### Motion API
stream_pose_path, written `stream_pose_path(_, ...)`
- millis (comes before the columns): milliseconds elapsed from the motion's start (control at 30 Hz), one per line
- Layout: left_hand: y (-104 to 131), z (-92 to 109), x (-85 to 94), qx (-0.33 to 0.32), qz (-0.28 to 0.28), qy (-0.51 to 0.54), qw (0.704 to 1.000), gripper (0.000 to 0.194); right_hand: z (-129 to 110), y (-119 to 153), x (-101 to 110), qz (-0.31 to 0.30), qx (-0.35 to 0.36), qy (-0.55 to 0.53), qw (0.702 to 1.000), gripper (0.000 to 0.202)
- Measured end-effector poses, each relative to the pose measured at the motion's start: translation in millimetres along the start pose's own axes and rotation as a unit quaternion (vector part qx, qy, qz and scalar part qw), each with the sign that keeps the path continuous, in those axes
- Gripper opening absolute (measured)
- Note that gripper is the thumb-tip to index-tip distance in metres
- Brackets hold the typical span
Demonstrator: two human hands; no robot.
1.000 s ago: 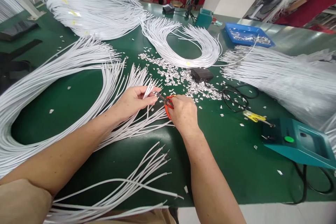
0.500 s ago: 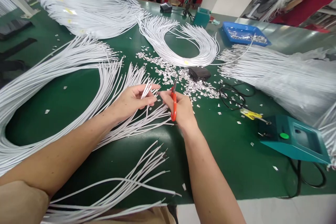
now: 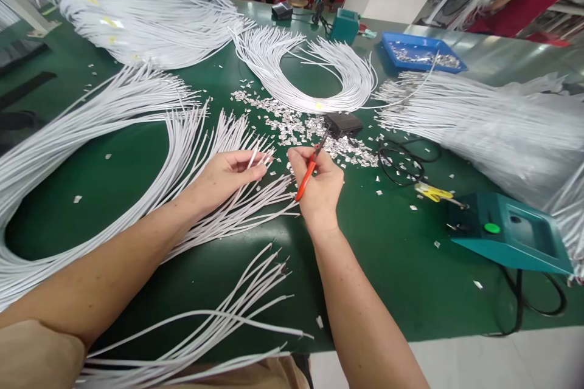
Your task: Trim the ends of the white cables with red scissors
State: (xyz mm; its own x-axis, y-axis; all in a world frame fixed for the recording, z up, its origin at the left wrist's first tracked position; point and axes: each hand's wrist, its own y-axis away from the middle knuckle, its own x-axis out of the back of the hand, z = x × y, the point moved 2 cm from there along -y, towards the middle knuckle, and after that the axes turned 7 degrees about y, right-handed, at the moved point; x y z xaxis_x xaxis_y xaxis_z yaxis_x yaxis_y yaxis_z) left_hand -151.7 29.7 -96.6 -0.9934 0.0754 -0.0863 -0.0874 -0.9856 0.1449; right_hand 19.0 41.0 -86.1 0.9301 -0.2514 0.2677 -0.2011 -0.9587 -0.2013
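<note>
My left hand (image 3: 232, 176) pinches the end of a white cable (image 3: 252, 158) between thumb and fingers, over a fanned bunch of white cables (image 3: 223, 219). Just to its right, my right hand (image 3: 319, 185) is closed around a pair of scissors or snips with red handles (image 3: 307, 177), the dark blades angled up and away. Its thumb and index fingertip are pinched together; whether anything small sits between them I cannot make out. A gap separates the two hands. Beyond them lie many small silvery-white pieces (image 3: 292, 123) scattered on the green tabletop (image 3: 383, 279).
A coiled cable bundle (image 3: 314, 103) lies ahead, a large pile (image 3: 137, 12) behind left. Bagged cables (image 3: 493, 121) and a teal device (image 3: 511, 231) with a yellow clip (image 3: 433, 192) are right. A blue tray (image 3: 420, 64) stands at the back. Loose cables (image 3: 219, 310) lie near me.
My right hand has moved slightly right, away from the left, and the red-handled tool has tilted to the right. Fewer white cable ends show in my left hand.
</note>
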Motion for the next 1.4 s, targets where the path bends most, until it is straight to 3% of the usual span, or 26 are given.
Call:
stream_pose_path(133,0,1,-2.4,0.008,-0.015,0.009,1.000,0.028,1,-2,-4,-0.093,-0.046,-0.072,0.992,0.023)
stream_pose_path(267,0,0,-3.8,0.011,-0.058,0.029,0.998,0.023,4,-4,-8,-0.202,-0.119,-0.152,0.960,0.028)
stream_pose_path(367,0,-1,-4.8,0.015,-0.063,0.049,0.997,0.025,3,-2,-10,-0.247,-0.123,-0.176,0.945,0.029)
stream_pose_path(500,0,-1,-5.2,-0.016,-0.037,0.062,0.997,0.029,2,0,-11,-0.230,-0.064,-0.127,0.963,0.027)
stream_pose_path(600,0,1,-3.9,-0.027,-0.009,0.048,0.998,0.034,7,-2,-7,-0.187,-0.021,0.024,0.982,0.024)
stream_pose_path(700,-1,3,-2.7,-0.030,0.019,0.031,0.999,0.037,13,-5,-6,-0.180,0.019,0.212,0.960,0.019)
stream_pose_path(800,-2,5,-2.7,-0.033,0.035,0.015,0.999,0.038,16,-5,-8,-0.200,0.062,0.316,0.925,0.020)
stream_pose_path(1133,-3,2,-1.0,-0.072,0.046,-0.063,0.994,0.025,13,-2,-8,-0.235,0.119,0.441,0.858,0.026)
stream_pose_path(1400,0,3,-2.7,-0.093,0.051,-0.060,0.993,0.022,9,-1,-8,-0.246,0.105,0.465,0.844,0.030)
